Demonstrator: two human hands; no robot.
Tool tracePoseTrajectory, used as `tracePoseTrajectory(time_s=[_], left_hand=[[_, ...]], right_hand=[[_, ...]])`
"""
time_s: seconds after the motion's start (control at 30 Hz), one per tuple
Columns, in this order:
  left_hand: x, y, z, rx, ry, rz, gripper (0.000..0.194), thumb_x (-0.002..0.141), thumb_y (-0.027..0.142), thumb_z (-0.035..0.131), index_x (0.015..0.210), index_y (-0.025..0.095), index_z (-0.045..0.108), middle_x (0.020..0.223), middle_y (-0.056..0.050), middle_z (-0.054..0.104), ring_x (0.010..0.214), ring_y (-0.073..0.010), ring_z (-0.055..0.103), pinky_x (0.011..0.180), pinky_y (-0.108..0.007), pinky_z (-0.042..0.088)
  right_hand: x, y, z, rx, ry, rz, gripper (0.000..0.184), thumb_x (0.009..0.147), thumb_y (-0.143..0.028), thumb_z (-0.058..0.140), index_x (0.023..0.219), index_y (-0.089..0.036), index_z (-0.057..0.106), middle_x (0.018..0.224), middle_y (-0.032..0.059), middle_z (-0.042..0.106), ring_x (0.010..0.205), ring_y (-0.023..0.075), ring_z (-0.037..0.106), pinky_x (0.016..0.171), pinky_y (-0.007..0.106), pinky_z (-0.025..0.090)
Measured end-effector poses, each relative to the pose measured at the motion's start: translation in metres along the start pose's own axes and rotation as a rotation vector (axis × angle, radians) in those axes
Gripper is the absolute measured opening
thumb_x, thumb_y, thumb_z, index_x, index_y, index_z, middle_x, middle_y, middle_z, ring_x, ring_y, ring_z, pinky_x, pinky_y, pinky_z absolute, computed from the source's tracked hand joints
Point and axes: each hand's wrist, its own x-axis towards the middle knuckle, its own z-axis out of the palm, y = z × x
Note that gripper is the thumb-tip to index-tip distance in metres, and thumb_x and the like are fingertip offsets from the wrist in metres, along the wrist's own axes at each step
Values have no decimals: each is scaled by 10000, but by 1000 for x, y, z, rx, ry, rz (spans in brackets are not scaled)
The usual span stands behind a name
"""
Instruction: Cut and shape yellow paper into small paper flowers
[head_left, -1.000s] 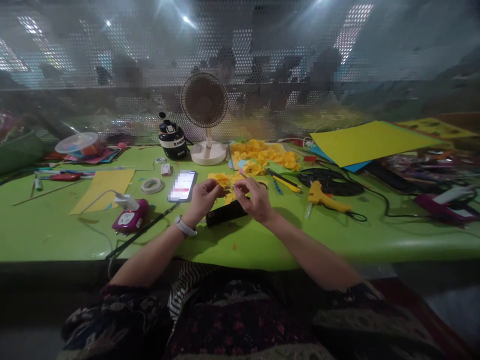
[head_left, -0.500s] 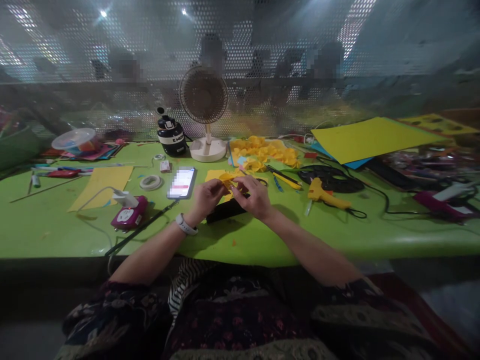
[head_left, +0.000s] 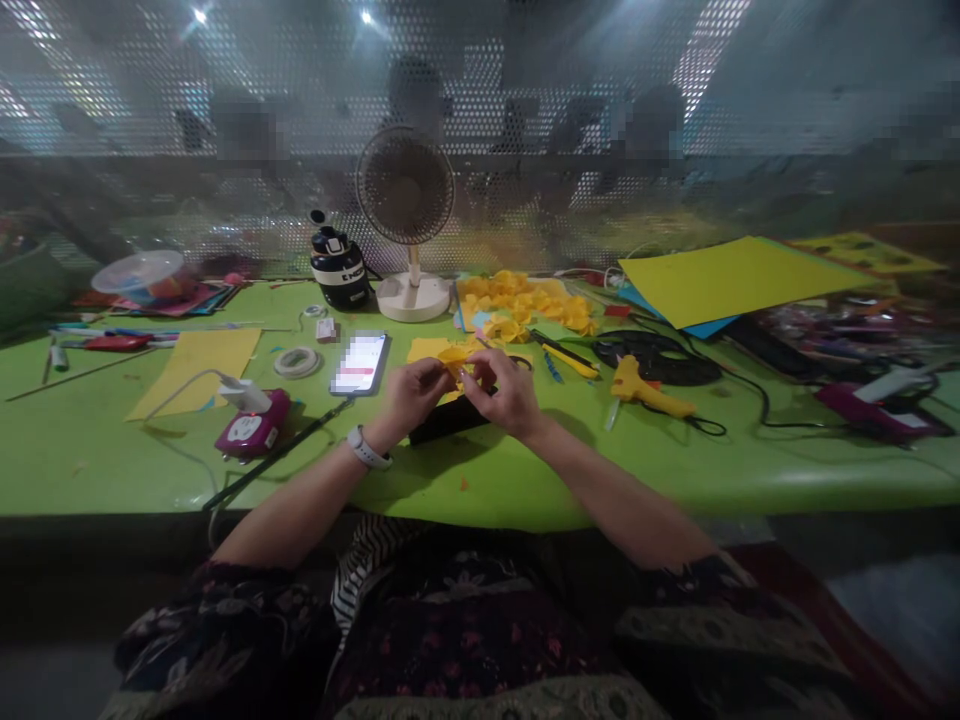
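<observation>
Between my hands is a yellow paper flower [head_left: 453,356], partly hidden by the fingers. My left hand [head_left: 412,402] pinches it from the left. From the right, my right hand [head_left: 505,390] has thumb and fingers closed on its other side. A black block-like object [head_left: 448,421] lies on the table just under my hands. Behind them are a sheet of yellow paper [head_left: 421,349] and a pile of yellow paper flowers [head_left: 517,296]. A yellow-handled cutter knife [head_left: 574,360] rests to the right of my right hand.
On the right lie a yellow glue gun [head_left: 646,387], a black reel [head_left: 652,357] and large yellow sheets [head_left: 739,280]. Leftward are a phone [head_left: 360,363], a tape roll [head_left: 297,362] and a purple power socket [head_left: 253,424] with a cord. A fan [head_left: 406,190] and a bottle [head_left: 339,272] stand behind.
The whole view has shifted slightly, with things on the table appearing a little further left. My hands stay on the yellow flower with almost the same finger pose.
</observation>
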Motion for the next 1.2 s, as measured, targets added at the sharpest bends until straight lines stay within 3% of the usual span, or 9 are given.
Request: tracePoseTrajectory(time_s=[0.4, 0.63, 0.8, 0.97, 1.2], left_hand=[[0, 2, -3, 249, 16, 124, 320, 825, 355, 630, 580, 187, 510, 526, 33, 452, 511, -102, 366, 515, -245, 282], [0, 1, -2, 145, -15, 112, 293, 832, 396, 659, 660, 168, 594, 597, 2, 581, 555, -110, 478, 543, -231, 358], [2, -3, -3, 191, -11, 169, 332, 860, 396, 626, 630, 168, 551, 559, 15, 548, 519, -94, 458, 495, -215, 335], [2, -4, -3, 305, 21, 260, 361, 867, 383, 627, 597, 169, 521, 527, 37, 500, 486, -75, 395, 479, -212, 307], [4, -6, -2, 165, 34, 229, 240, 882, 395, 650, 831, 163, 617, 703, -14, 669, 600, -99, 616, 544, -197, 469]], right_hand=[[3, 2, -4, -79, -23, -109, 167, 942, -273, 513, 984, -184, 648, 797, 52, 704, 661, 158, 636, 655, 276, 497], [3, 8, -4, -202, -76, -172, 234, 995, -289, 462, 1016, -190, 672, 858, 71, 716, 746, 180, 652, 700, 299, 496], [4, 10, -4, -269, -44, -248, 239, 1006, -287, 472, 1005, -177, 683, 851, 67, 734, 720, 176, 661, 665, 295, 485], [4, 8, -5, -226, -77, -233, 252, 1010, -316, 470, 1029, -186, 685, 899, 60, 751, 766, 169, 682, 686, 283, 502], [5, 15, -3, -314, -48, -197, 311, 1040, -311, 411, 1025, -196, 700, 861, 62, 736, 750, 179, 665, 669, 287, 484]])
